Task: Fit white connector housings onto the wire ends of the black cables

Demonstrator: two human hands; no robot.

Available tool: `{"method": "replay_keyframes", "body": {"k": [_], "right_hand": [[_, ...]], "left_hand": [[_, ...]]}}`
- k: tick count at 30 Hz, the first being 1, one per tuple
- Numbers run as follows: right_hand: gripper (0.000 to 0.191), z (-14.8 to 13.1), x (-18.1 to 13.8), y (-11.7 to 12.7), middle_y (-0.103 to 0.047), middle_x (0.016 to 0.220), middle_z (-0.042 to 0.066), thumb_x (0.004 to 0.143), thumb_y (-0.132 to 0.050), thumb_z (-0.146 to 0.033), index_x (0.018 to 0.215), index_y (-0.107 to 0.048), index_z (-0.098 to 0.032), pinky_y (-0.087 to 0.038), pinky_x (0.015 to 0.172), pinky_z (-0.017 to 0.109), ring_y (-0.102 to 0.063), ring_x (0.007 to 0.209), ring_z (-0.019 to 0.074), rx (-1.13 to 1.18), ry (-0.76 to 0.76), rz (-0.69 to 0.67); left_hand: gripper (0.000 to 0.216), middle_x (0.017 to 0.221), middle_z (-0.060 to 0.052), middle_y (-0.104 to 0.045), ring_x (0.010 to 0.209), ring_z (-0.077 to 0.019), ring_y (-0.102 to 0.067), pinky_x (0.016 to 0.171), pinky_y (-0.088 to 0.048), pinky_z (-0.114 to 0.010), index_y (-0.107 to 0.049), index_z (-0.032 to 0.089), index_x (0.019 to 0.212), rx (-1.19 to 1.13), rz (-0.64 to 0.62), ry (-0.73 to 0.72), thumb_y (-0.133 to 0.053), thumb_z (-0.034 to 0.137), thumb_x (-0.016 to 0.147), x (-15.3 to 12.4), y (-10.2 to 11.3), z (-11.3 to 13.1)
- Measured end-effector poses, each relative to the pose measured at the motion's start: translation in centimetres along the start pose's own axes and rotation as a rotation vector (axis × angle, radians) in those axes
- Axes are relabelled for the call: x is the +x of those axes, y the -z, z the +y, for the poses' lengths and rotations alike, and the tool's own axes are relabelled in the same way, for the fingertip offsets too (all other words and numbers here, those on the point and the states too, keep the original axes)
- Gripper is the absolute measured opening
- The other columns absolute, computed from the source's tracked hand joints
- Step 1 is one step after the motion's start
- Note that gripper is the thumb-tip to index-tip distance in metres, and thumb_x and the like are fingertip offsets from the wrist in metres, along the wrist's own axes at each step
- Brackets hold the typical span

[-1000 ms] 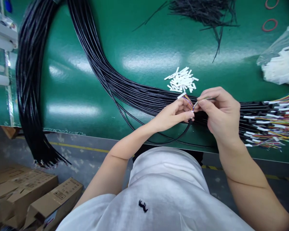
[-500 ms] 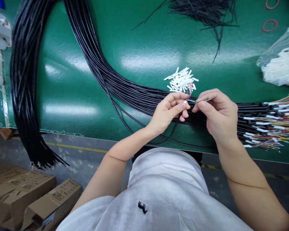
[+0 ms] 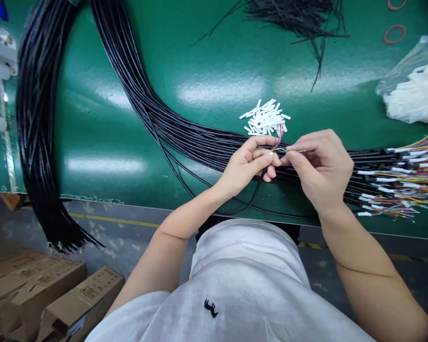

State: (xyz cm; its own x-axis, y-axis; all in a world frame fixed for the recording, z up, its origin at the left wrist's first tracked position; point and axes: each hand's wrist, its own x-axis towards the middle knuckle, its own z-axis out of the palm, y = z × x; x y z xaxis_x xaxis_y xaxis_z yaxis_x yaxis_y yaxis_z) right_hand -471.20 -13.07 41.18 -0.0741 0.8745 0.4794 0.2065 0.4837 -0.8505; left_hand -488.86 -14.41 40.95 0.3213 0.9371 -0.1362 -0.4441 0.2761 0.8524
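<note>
My left hand (image 3: 248, 164) is closed on the end of a black cable (image 3: 258, 190), gripping it where thin coloured wires (image 3: 279, 135) fan out. A bit of white shows at its thumb tip. Some of the wires stand up past the fingers; a few others stretch across to my right hand (image 3: 323, 166), which pinches them between thumb and forefinger. Just behind the hands is a loose pile of short white tubes (image 3: 266, 118). Below them runs a thick bundle of black cables (image 3: 192, 130), whose stripped ends with coloured wires and white sleeves (image 3: 401, 180) lie to the right.
Black strips (image 3: 296, 16) lie heaped at the back of the green table (image 3: 214, 61). A clear bag of white pieces (image 3: 415, 90) and a red ring (image 3: 394, 34) are at right. Another cable bundle (image 3: 39, 118) hangs over the front edge at left, above cardboard boxes (image 3: 82, 299).
The view has shifted slightly. My right hand has moved a little along the wires it pinches, toward the left hand. The left hand keeps its hold on the cable end.
</note>
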Motion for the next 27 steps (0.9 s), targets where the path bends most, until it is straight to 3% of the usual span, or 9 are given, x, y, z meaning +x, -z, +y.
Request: {"method": "replay_keyframes", "body": {"k": [12,20,27], "right_hand": [[0.007,-0.09,0.02,-0.1,-0.067,0.087,0.001,0.091,-0.077,-0.021,0.09,-0.076,-0.028,-0.053,0.057,0.032,-0.066,0.073,0.0164,-0.087,0.054,-0.015],[0.01,-0.45,-0.13,0.12,-0.066,0.095,0.004,0.095,-0.071,-0.023,0.095,-0.076,-0.032,-0.055,0.06,0.036,-0.066,0.081,0.02,-0.095,0.004,0.021],[0.01,-0.47,-0.17,0.06,-0.068,0.083,0.006,0.093,-0.073,-0.033,0.083,-0.072,-0.031,-0.056,0.063,0.041,-0.066,0.079,0.0246,-0.329,0.084,0.036]], "left_hand": [[0.055,0.085,0.004,-0.07,0.064,-0.007,-0.067,0.057,-0.053,-0.018,-0.05,0.024,0.124,0.044,-0.095,-0.03,-0.08,0.052,0.088,0.06,0.28,-0.32],[0.055,0.085,0.004,-0.071,0.065,-0.0076,-0.068,0.06,-0.054,-0.02,-0.052,0.025,0.124,0.126,-0.052,-0.005,-0.081,0.054,0.086,-0.41,-0.45,0.29],[0.053,0.093,0.003,-0.073,0.071,-0.009,-0.071,0.064,-0.056,-0.021,-0.053,0.026,0.133,0.233,-0.029,-0.084,-0.074,0.051,0.092,-0.41,-0.06,-0.6]]}}
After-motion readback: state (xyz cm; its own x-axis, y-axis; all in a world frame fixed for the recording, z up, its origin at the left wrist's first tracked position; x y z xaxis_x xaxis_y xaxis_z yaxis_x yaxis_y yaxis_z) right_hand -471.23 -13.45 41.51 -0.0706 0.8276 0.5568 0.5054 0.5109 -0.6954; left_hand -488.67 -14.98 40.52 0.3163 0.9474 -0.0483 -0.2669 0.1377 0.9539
